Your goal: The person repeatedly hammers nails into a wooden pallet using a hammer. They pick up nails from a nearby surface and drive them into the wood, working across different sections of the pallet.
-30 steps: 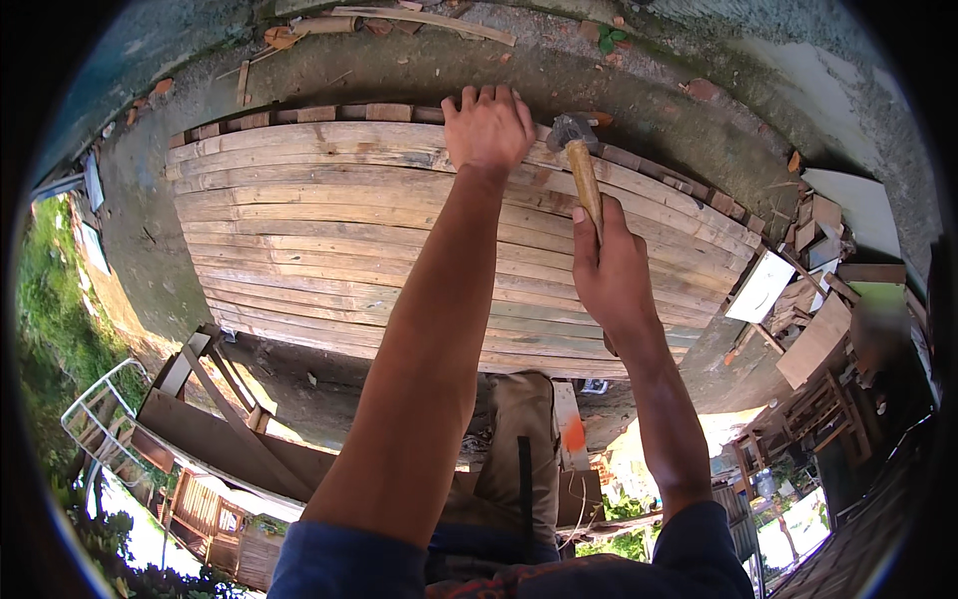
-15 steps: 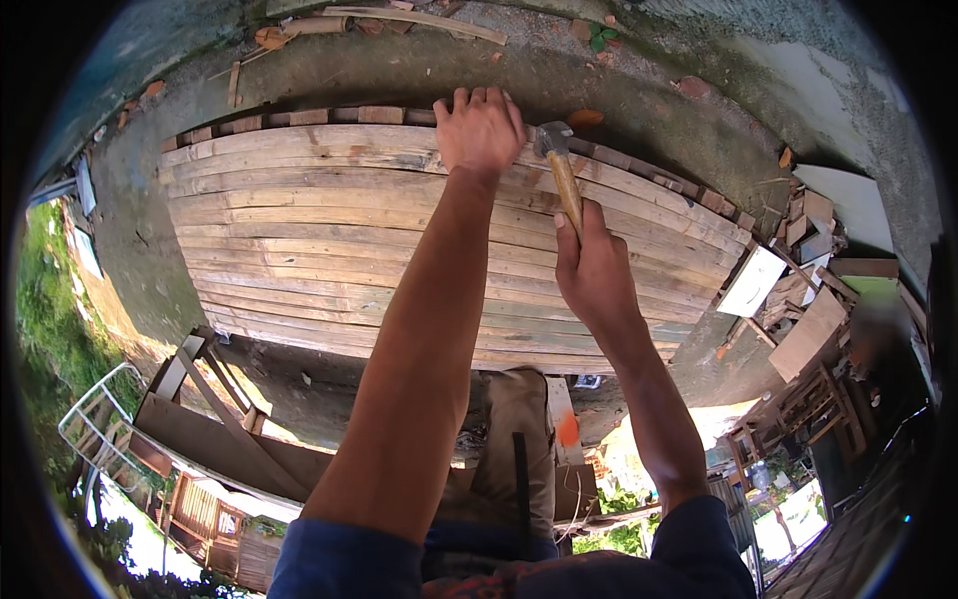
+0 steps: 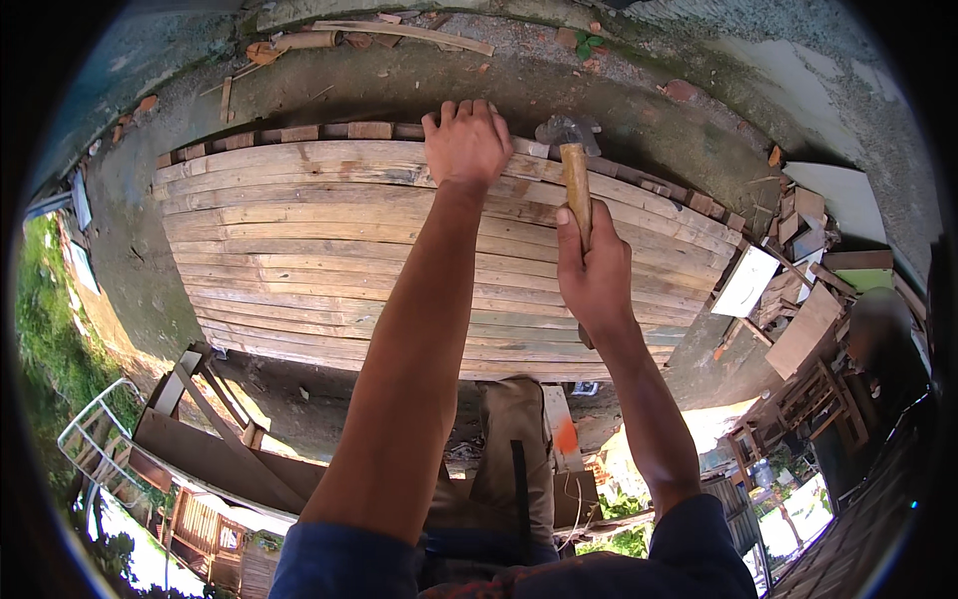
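A wide slatted panel (image 3: 329,230) of pale, bamboo-like strips stretches across the middle of the head view. My left hand (image 3: 466,148) is at its far edge, fingers curled over the rim; whatever the fingertips may pinch is hidden. In my right hand (image 3: 597,265) is a hammer (image 3: 576,180), its wooden handle wrapped by the fingers with the thumb along it. The dark hammer head is blurred and appears above the panel's far edge, just right of my left hand. Short wooden block ends (image 3: 370,130) line that edge.
Past the panel lies a dirty concrete floor with loose wood strips (image 3: 404,33) and rubble by a wall. Scrap boards (image 3: 806,332) are piled at the right. On the lower left stand a wooden frame (image 3: 215,434) and a white metal rack (image 3: 95,429).
The hammer has lifted off the panel's far edge and shifted slightly right, its handle now more upright in view. My left hand keeps its place on the edge; the view has shifted slightly.
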### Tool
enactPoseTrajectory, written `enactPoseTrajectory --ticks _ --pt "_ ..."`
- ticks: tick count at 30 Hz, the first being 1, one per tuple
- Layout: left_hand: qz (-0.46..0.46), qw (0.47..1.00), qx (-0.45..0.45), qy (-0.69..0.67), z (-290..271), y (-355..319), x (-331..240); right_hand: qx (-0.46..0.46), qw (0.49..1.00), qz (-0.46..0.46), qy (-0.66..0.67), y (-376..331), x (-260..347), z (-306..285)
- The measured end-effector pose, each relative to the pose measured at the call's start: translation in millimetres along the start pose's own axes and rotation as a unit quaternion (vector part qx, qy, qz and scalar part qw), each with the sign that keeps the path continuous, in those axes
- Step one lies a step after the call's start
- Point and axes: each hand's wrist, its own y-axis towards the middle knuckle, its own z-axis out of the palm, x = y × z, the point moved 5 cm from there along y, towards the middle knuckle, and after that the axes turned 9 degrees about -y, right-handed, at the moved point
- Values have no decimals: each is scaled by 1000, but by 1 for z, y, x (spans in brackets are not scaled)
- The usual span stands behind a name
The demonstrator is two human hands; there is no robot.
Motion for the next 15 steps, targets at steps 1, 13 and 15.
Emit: enactPoseTrajectory --ticks 1,13,15 --pt "-2 1000 9 5 1 1 0 -22 999 1 42 4 -2 -1" --pt "-3 999 23 34 6 -5 0 -174 976 -128 -19 47 -50 62" --pt "-2 999 28 40 7 -5 0 -187 975 -118 20 46 -53 62"
